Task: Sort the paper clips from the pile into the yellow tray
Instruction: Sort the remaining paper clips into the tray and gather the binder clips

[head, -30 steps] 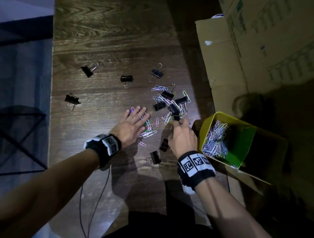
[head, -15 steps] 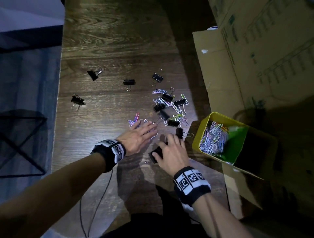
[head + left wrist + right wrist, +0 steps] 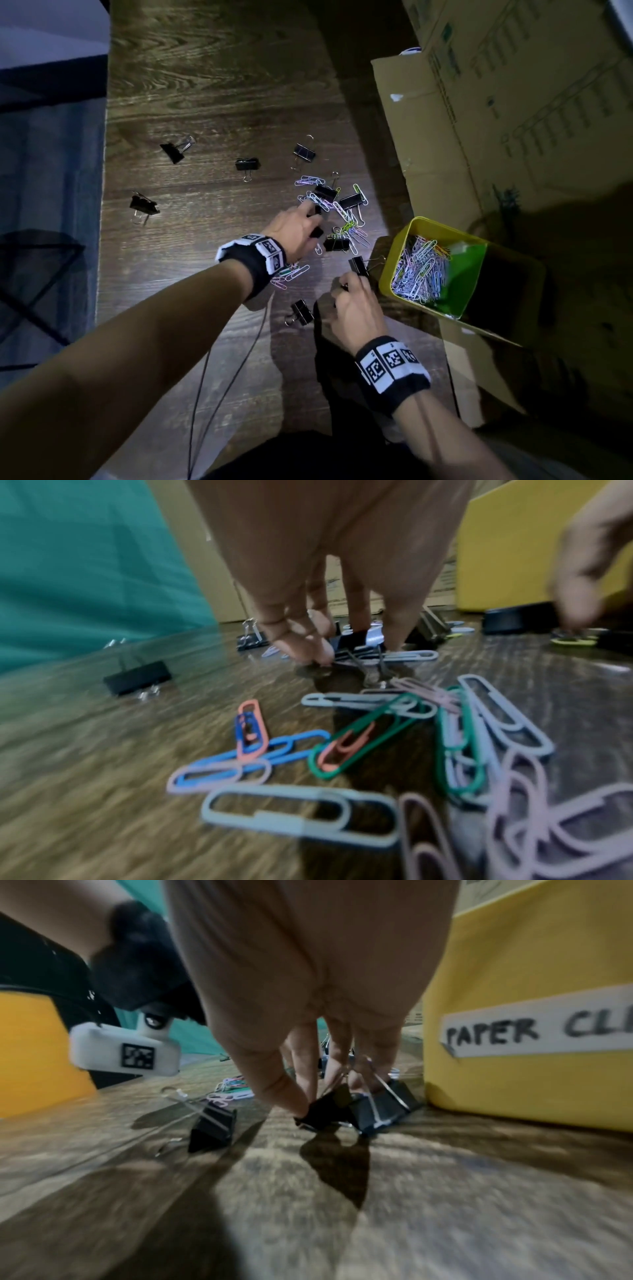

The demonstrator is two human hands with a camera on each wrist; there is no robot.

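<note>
The mixed pile of coloured paper clips and black binder clips lies mid-table. My left hand reaches into it. In the left wrist view its fingertips touch down beside a black binder clip; I cannot see whether they hold anything. A small group of paper clips lies under that wrist. My right hand pinches a black binder clip on the table beside the yellow tray. The tray holds many paper clips.
A second binder clip lies against the tray wall and another sits near my right thumb. Three more are scattered to the left. A cardboard box stands behind the tray. A thin cable crosses the near table.
My left hand has moved forward from the small group of paper clips into the pile. My right hand has shifted right toward the tray and now pinches a binder clip.
</note>
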